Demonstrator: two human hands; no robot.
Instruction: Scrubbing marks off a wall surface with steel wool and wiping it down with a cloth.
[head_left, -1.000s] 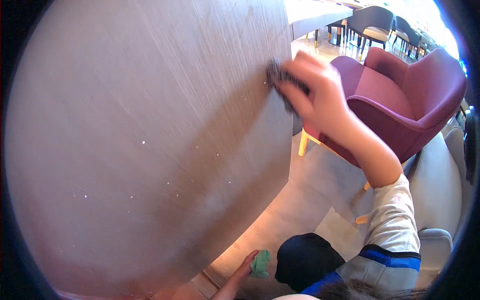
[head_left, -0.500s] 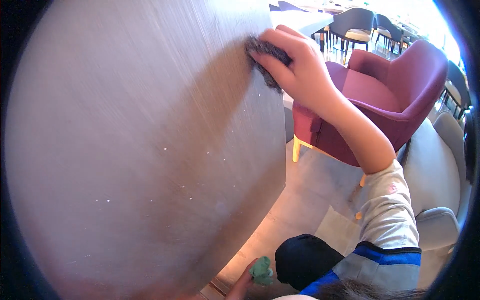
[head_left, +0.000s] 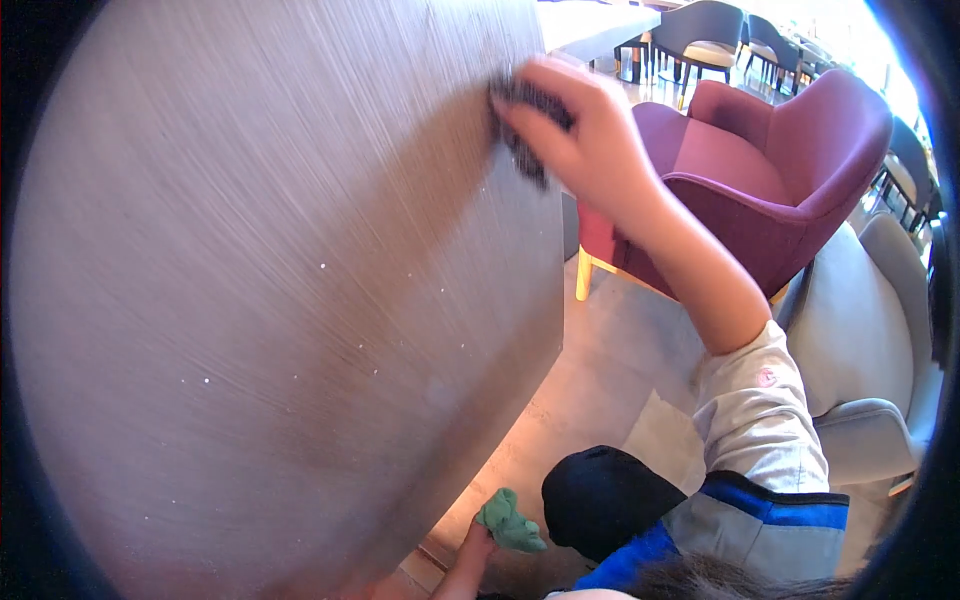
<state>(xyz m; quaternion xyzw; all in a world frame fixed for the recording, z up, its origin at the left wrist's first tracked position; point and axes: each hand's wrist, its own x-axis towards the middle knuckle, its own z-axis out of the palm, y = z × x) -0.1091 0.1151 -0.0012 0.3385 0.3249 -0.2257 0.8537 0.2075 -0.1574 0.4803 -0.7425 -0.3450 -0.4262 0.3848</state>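
Note:
My right hand (head_left: pixel 585 125) is closed around a dark grey, fuzzy-looking cloth (head_left: pixel 522 140). It presses the cloth to a broad brown wood-grain panel (head_left: pixel 250 210), close to its right edge. Small white specks dot the panel, and the arm's shadow falls across it. Low in the view, below the panel's lower edge, my left hand (head_left: pixel 478 540) grips a crumpled green cloth (head_left: pixel 512 520). Its fingers are partly covered by that cloth, which hangs clear of the panel.
A purple armchair (head_left: pixel 740 180) stands right of the panel, beyond my right arm. A pale grey armchair (head_left: pixel 865 330) is at the far right. Dark chairs (head_left: pixel 697 40) and a white tabletop (head_left: pixel 595 30) lie farther back. My black-clad knee (head_left: pixel 610 500) is near the floor.
My right hand stays near the panel's right edge, blurred by a small motion. My left hand and the green cloth have moved up and left. The whole view has shifted slightly.

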